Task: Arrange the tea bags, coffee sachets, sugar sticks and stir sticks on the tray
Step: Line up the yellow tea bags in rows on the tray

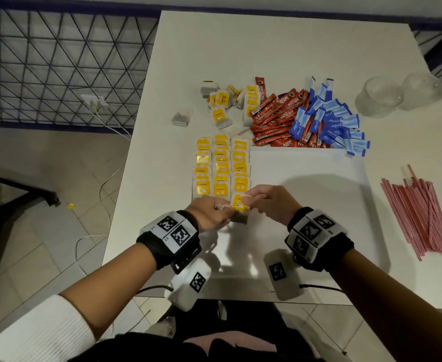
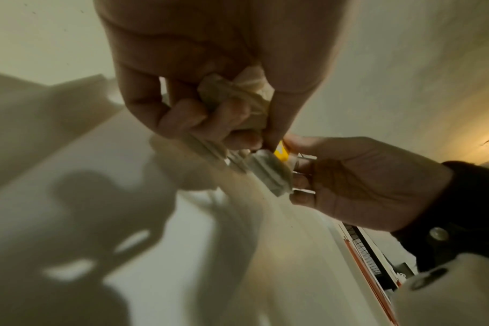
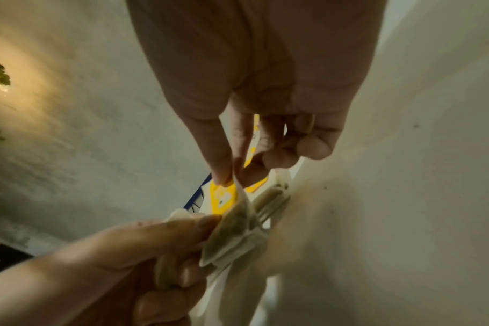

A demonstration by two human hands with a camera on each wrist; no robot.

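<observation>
Over the near left of the white tray (image 1: pixel 306 205), my left hand (image 1: pixel 209 215) and right hand (image 1: pixel 267 202) meet on one tea bag (image 1: pixel 239 205). In the right wrist view my right hand (image 3: pixel 237 167) pinches its yellow tag (image 3: pixel 224 196) between thumb and forefinger, while the left hand (image 3: pixel 154 238) grips the bag's pouch (image 3: pixel 232 233). The left hand (image 2: pixel 237 136) also keeps a crumpled bunch of tea bags (image 2: pixel 235 97) in its curled fingers. Three columns of yellow-tagged tea bags (image 1: pixel 221 165) lie on the tray's left side.
Beyond the tray lie loose tea bags (image 1: pixel 225 103), a heap of red coffee sachets (image 1: pixel 274 118) and blue sugar sticks (image 1: pixel 332 121). Red stir sticks (image 1: pixel 418 210) lie to the right of the tray. Two clear plastic cups (image 1: pixel 379 97) stand at the far right.
</observation>
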